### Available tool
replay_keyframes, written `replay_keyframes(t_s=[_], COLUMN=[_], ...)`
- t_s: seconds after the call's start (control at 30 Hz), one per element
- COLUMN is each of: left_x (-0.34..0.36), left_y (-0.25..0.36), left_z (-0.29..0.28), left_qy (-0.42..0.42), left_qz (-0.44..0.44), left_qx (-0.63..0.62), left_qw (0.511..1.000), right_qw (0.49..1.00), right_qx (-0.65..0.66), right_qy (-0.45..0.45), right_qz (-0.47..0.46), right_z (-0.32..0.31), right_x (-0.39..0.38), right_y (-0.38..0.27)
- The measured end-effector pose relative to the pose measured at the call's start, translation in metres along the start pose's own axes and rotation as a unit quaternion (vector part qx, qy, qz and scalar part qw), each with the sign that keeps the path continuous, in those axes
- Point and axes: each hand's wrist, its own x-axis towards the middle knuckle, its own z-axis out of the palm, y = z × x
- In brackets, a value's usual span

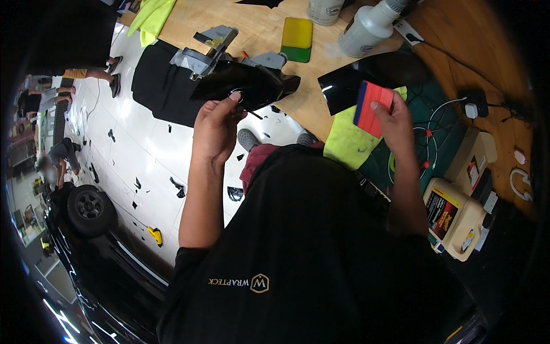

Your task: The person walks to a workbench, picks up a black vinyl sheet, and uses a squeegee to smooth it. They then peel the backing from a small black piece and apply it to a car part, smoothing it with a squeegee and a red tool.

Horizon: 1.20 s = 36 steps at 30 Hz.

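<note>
My left hand (216, 127) pinches the near edge of a glossy black curved piece (243, 83) with thumb and fingers. That piece lies against a grey plastic mechanism (213, 53) at the bench edge; how they join is hidden. In my right hand (395, 120) is a red squeegee (373, 106) with a dark blue edge, held up by thumb and fingers. Behind it rests a second glossy black curved piece (338, 86). A neon yellow cloth (352, 137) with dark smudges lies below the squeegee.
On the wooden bench (258, 23) are a yellow-and-green pad (297, 39) and a white spray bottle (366, 31). Cables run by a black adapter (472, 106); a beige jug (452, 218) stands at right. Black scraps (177, 186) litter the floor beside a black vehicle (109, 269).
</note>
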Motion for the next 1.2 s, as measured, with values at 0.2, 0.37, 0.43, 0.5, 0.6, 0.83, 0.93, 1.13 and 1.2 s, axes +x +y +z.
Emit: replay_keyframes(t_s=[0.2, 0.37, 0.43, 0.5, 0.6, 0.83, 0.93, 1.13, 1.2], left_x=[-0.002, -0.002, -0.002, -0.001, 0.0, -0.001, 0.001, 0.004, 0.003], left_y=[0.012, 0.015, 0.014, 0.014, 0.012, 0.014, 0.015, 0.012, 0.014], left_z=[0.014, 0.017, 0.015, 0.012, 0.013, 0.009, 0.011, 0.008, 0.007], left_qy=[-0.007, 0.016, 0.02, 0.014, 0.03, 0.028, 0.02, -0.004, 0.001], left_qz=[-0.017, -0.014, -0.015, -0.015, -0.006, -0.03, -0.019, -0.009, -0.011], left_qx=[0.027, 0.036, 0.04, 0.044, 0.057, 0.049, 0.055, 0.062, 0.06], left_qw=[0.999, 0.999, 0.999, 0.999, 0.998, 0.998, 0.998, 0.998, 0.998], right_qw=[0.973, 0.979, 0.982, 0.986, 0.979, 0.986, 0.976, 0.975, 0.979], right_qx=[0.18, 0.114, 0.065, 0.025, -0.051, -0.039, -0.065, -0.072, -0.036], right_qy=[-0.138, -0.111, -0.091, -0.073, -0.046, -0.06, -0.055, -0.011, -0.058], right_qz=[-0.052, -0.129, -0.15, -0.148, -0.192, -0.153, -0.199, -0.211, -0.19], right_z=[0.067, 0.112, 0.115, 0.119, 0.129, 0.123, 0.127, 0.132, 0.133], right_x=[0.005, 0.017, 0.017, 0.015, 0.013, 0.013, 0.016, 0.016, 0.017], right_y=[-0.06, -0.069, -0.072, -0.079, -0.092, -0.098, -0.107, -0.101, -0.105])
